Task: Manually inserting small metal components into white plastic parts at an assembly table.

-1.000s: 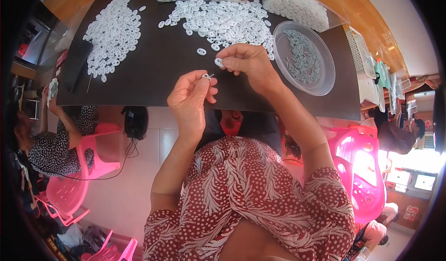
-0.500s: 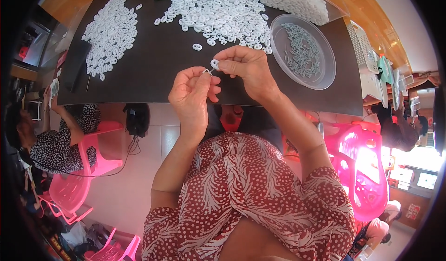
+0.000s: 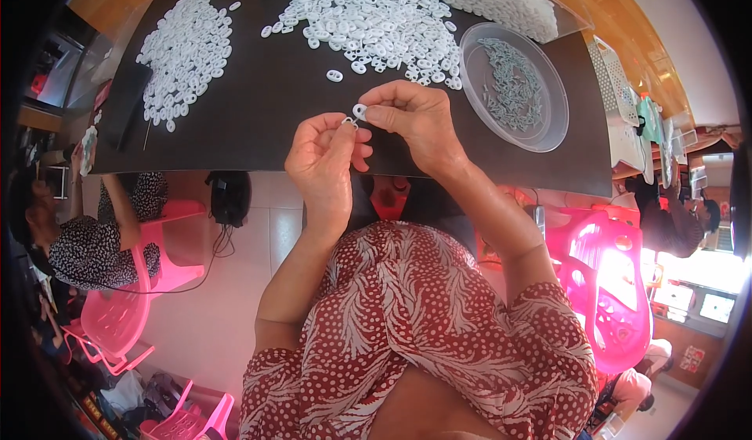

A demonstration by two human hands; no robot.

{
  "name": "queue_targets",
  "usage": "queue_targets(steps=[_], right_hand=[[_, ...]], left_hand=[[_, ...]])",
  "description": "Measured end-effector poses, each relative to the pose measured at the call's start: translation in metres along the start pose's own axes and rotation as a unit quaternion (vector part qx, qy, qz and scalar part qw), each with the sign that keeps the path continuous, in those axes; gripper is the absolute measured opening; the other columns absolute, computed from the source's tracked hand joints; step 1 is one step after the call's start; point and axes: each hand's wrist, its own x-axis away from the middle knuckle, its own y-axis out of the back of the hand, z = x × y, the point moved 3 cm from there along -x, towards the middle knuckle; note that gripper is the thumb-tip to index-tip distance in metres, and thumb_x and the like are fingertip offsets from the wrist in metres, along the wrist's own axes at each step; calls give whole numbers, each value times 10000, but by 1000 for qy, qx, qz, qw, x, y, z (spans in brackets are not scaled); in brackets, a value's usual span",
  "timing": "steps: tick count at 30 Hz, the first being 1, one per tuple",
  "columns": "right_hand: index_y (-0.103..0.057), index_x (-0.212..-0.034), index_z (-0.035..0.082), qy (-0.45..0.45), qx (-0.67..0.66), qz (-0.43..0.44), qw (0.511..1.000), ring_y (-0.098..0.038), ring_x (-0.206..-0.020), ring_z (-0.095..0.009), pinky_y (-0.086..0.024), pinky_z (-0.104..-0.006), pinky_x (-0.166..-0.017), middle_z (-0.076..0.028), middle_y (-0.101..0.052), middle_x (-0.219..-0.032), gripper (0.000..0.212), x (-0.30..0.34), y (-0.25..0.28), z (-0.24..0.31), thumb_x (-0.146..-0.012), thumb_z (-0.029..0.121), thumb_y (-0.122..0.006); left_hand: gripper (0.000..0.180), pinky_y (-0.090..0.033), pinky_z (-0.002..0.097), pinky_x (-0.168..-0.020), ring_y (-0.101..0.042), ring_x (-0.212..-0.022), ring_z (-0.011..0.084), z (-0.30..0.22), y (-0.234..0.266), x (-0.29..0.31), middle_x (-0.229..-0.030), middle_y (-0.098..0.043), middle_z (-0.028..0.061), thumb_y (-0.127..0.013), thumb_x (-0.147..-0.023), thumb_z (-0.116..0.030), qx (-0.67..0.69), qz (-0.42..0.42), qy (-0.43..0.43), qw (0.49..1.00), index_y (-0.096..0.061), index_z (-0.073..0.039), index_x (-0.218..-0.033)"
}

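Note:
Close to the table's front edge, both hands meet with the fingertips nearly touching. Between thumb and forefinger, my left hand [image 3: 323,158] pinches a small white plastic piece [image 3: 350,122], mostly covered by the fingers. My right hand [image 3: 415,123] grips a white oval piece with holes [image 3: 359,111], held tilted just above the other. A thin bit seems to lie between the two pieces, too small to name. Beyond the hands spreads a heap of like white oval pieces [image 3: 376,29], with one loose oval [image 3: 334,76] apart from it.
On the dark table [image 3: 258,127], a second pile of white ovals [image 3: 184,56] lies left beside a black object [image 3: 129,107]. A round clear dish [image 3: 560,119] of small grey-green slender parts stands right. Clear boxes [image 3: 501,5] are behind. A person [image 3: 86,240] sits left; pink chairs [image 3: 607,283] flank me.
The white oval in my right hand has shifted slightly up and left, turning a little. My left hand keeps its pinch. The whole view has moved a touch.

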Motion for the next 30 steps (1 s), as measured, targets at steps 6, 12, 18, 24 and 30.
queue_targets(steps=[6, 12, 18, 24, 30], right_hand=[[-653, -932, -38, 11, 12, -3, 1000, -592, -743, -79, -488, -216, -684, -56, -656, -799, 131, 2, -4, -4, -804, -20, -633], [-653, -887, -39, 35, 14, -20, 999, -586, -692, -70, -481, -211, -622, -53, -653, -751, 114, 8, -10, -5, -783, 1, -629], [-649, -882, -20, 64, 54, -29, 996, -592, -712, -92, -482, -235, -622, -59, -626, -801, 97, 14, -11, -4, -789, 3, -634], [-646, -890, 0, 96, 77, -33, 992, -564, -676, -116, -462, -256, -606, -46, -570, -758, 132, 17, -12, -2, -758, -10, -644], [-637, -913, 32, 223, 259, -8, 940, -528, -713, -215, -447, -322, -626, -64, -562, -779, 265, 19, -14, 9, -652, 0, -667]], left_hand=[[89, -465, 206, -469, -596, -580, 111, 1, -1, 2, -765, -642, 115, -560, -883, -18, 11, 3, 6, 1000, -529, 33, -950], [71, -470, 207, -471, -598, -583, 111, 6, 0, 2, -749, -622, 92, -549, -889, -12, 36, 1, -2, 999, -527, 32, -940], [178, -474, 217, -512, -588, -608, 107, 8, 0, 5, -748, -613, 73, -534, -899, -13, 50, 14, -15, 999, -529, 58, -1061], [204, -479, 224, -537, -573, -615, 106, 13, 2, 4, -759, -619, 75, -521, -897, -1, 70, 12, -15, 997, -547, 70, -1087], [203, -469, 220, -581, -558, -613, 98, 9, 1, 5, -743, -616, 56, -542, -886, -9, 87, -2, 15, 996, -568, 69, -1071]])
